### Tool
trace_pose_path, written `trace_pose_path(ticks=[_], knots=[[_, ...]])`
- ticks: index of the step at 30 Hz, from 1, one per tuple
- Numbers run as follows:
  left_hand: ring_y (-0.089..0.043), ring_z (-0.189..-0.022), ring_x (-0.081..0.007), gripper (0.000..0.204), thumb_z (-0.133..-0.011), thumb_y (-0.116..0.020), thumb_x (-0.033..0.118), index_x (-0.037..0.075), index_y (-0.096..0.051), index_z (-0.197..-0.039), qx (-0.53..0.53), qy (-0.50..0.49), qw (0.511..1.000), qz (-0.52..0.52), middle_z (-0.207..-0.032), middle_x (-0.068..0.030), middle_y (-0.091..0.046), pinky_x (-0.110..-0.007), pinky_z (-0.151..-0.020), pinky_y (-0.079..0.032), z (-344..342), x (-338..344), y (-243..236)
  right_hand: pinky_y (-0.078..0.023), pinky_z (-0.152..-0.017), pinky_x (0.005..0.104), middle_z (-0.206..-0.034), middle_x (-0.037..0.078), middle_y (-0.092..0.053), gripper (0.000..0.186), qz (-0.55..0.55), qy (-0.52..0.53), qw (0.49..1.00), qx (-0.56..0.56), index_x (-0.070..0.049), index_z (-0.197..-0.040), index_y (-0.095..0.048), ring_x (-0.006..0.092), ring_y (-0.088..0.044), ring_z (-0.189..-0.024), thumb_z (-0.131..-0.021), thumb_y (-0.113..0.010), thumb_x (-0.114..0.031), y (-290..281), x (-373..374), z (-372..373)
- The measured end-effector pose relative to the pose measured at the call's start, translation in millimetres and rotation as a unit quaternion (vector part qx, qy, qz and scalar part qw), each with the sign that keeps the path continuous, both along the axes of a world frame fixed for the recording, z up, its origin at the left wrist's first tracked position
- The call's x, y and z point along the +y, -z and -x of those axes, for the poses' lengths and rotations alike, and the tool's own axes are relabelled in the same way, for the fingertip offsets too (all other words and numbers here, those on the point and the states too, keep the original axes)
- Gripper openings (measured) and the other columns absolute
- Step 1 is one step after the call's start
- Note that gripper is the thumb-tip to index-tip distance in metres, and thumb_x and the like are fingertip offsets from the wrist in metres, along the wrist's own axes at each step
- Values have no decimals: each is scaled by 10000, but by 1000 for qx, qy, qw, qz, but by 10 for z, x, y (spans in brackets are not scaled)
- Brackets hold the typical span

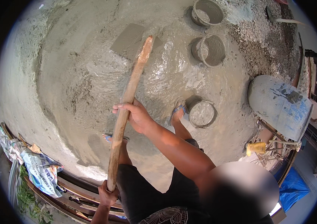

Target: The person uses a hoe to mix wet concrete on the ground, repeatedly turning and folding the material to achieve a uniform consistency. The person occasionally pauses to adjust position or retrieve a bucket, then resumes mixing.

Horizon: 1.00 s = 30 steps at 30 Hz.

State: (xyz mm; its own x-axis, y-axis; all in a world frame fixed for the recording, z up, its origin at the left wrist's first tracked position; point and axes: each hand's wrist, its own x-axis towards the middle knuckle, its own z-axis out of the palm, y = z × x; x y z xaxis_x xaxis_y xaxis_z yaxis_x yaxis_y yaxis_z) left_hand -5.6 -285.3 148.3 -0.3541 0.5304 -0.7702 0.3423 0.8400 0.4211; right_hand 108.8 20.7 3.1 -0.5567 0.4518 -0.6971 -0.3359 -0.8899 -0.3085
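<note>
Your right hand (138,115) has its fingers clenched around the middle of the long wooden handle (128,104) and your left hand (107,194) grips its near end, while the flat blade (128,40) (coated grey) lies in the wet cement (91,74) beside three buckets (211,50).

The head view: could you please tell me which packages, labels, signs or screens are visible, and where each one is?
Printed sacks: lower left, crumpled white bags with blue print, beside green leaves at the edge of the wet cement.
Blue drum: right side, lying down, cement-smeared, with a dark patch; whether that is a label cannot be told.
No signs or screens.
</note>
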Motion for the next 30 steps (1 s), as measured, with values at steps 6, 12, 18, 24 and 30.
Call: trace_pose_path(ticks=[6,12,18,24,30], knots=[[-559,-505,-167,127,-631,-603,0,-12,-517,-724,-65,-151,986,29,-572,-68,-526,-317,-489,-432,-417,276,-45,-420,-944,382,-1131,119,-654,456,-47,-110,973,-199,-30,-1232,-591,198,-600,-993,-908,-584,-350,1007,636,-1232],[-551,-477,-127,157,-647,-653,-30,4,-542,-753,-60,-167,964,196,-601,-39,-563,-278,-444,-447,-323,844,-148,-234,-1106,454,-1396,186,-478,861,122,188,878,-424,-59,-1467,-338,290,-452,-1269,-847,-628,-581,2224,2138,-3025],[-541,-441,-134,134,-633,-648,-46,-4,-552,-716,-60,-190,952,230,-563,-41,-545,-278,-404,-431,-230,1056,-247,-546,-842,467,-1190,226,-542,426,86,303,871,-377,6,-1283,-480,358,-604,-1016,-930,-622,-183,2889,2901,-3643],[-545,-447,-136,183,-663,-668,-17,-8,-548,-800,-20,-165,951,260,-580,-44,-549,-278,-411,-434,-283,1212,-243,-565,-663,393,-1008,154,-614,188,2,357,841,-405,43,-1075,-553,278,-639,-805,-934,-592,-74,2859,2913,-4326],[-573,-479,-131,241,-686,-677,14,-14,-551,-890,-16,-63,970,234,-616,-48,-579,-290,-435,-461,-322,1321,-215,-488,-744,304,-901,99,-676,194,-83,132,801,-578,11,-998,-649,173,-627,-837,-927,-665,-169,2461,1708,-3818]])
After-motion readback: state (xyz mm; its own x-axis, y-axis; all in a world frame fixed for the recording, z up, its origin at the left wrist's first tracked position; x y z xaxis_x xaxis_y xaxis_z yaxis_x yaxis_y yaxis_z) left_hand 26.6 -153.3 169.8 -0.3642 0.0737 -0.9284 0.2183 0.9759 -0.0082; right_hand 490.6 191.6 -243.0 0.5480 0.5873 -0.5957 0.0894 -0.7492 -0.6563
